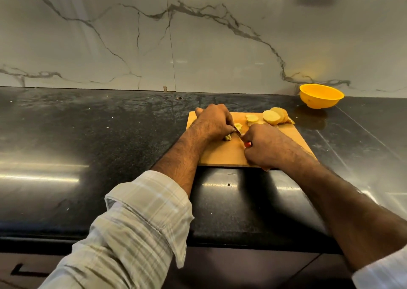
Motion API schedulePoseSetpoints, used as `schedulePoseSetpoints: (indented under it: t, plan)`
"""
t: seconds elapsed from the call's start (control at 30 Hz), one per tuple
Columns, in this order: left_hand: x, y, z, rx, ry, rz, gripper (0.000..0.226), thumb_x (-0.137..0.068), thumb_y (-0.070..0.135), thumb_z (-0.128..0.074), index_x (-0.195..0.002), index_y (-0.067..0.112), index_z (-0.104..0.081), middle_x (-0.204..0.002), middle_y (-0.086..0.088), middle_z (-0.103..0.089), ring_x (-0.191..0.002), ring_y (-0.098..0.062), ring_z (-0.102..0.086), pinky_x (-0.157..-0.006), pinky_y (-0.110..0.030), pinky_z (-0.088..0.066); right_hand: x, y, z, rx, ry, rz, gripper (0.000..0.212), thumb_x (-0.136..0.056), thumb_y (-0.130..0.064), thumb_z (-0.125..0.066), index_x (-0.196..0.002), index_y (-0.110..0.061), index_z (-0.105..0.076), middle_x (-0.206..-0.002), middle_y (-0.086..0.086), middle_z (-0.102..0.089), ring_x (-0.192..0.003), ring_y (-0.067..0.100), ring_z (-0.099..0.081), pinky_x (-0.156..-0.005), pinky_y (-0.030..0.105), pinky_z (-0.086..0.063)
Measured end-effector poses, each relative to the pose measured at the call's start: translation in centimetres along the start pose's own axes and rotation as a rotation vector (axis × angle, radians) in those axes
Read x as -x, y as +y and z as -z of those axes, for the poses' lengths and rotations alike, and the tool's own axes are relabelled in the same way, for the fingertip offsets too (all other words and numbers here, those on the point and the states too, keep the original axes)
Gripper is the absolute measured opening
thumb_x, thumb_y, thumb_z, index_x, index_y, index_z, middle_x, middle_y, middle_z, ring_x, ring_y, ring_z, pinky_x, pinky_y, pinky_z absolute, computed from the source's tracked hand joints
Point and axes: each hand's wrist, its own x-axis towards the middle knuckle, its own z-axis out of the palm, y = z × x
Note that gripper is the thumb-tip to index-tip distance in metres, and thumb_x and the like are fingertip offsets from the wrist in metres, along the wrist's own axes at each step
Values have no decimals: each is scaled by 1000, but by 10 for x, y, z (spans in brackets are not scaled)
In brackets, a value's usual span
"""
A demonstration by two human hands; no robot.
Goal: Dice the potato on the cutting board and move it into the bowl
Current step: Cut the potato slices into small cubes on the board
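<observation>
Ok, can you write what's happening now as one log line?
step: dicing | left hand: holds potato piece | right hand: grips knife | potato slices: waiting on cutting board | yellow bowl: apart

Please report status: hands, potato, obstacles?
Left hand holds potato pieces; right hand grips knife. Slices uncut. Bowl apart, path clear.

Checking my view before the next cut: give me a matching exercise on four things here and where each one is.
Things:
1. yellow bowl
2. potato slices
3. knife
4. cutting board

Places:
A. far right part of the board
B. gripped by the right hand
C. on the counter, against the wall
D. under both hands

Pairs: 1-C, 2-A, 3-B, 4-D
</observation>
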Motion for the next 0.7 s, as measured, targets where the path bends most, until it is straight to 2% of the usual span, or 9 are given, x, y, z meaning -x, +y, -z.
schedulePoseSetpoints:
  t: [0.1, 0.3, 0.53, 0.7]
  plan:
    - [3, 0, 1, -4, -3, 0, 7, -91, 37, -80, -87, 31, -80, -94, 18, -73, -103, -7, -58, -101, -48, -29, 13, 8, 8, 1, 1, 12, 49, -93, -26, -69, -142, -26, -64, -127, 1, -68, -106, 20, -64, -92, 37, -60]
    - [5, -4, 3, -7, 40, 14, 10, -89, 32, -76, -80, 31, -79, -93, 18, -71, -102, -7, -56, -96, -47, -28, 1, -4, 12, -38, 151, 46, 46, -91, -24, -66, -137, -26, -67, -131, 2, -66, -106, 21, -63, -86, 36, -61]
    - [0, -5, 3, -51, 42, 2, 12, -90, 35, -76, -79, 32, -78, -95, 17, -69, -103, -7, -54, -99, -49, -27, -20, -16, -2, -20, 104, 13, 43, -93, -25, -68, -136, -22, -64, -116, 3, -66, -100, 19, -63, -86, 37, -61]
    - [1, -5, 0, -90, 48, -16, 13, -90, 39, -76, -79, 34, -77, -100, 19, -69, -104, -7, -53, -98, -48, -27, -6, -4, 1, -20, 6, 28, 48, -93, -24, -71, -141, -22, -62, -125, 2, -67, -108, 20, -64, -94, 38, -60]
